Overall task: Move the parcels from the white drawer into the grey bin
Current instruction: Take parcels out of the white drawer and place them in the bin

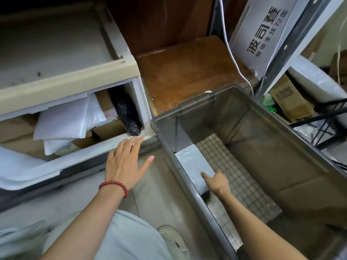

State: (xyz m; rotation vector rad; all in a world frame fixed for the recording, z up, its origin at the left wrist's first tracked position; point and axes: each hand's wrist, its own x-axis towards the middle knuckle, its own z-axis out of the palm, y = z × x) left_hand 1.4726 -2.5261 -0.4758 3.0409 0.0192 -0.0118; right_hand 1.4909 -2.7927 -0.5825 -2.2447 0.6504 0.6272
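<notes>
The white drawer point(93, 152) stands pulled out at the left. It holds white padded parcels point(69, 119), a black bagged parcel point(127, 113) at its right end and cardboard boxes point(109, 128). My left hand point(127, 162) reaches out with straight fingers, whose tips touch the drawer's front right corner just below the black parcel. The grey bin point(281, 147) sits to the right on the floor. A flat white parcel point(191, 164) leans against its left inner wall. My right hand point(216, 182) is inside the bin and pinches that parcel's lower edge, thumb on its face.
A brown wooden top point(187, 72) lies behind the bin, with a white cable point(232, 53) hanging over it. At the right are a metal shelf post point(281, 53), a printed white box point(262, 30), a cardboard box point(289, 98) and a black wire rack point(328, 119). My shoe point(170, 235) is near the bin.
</notes>
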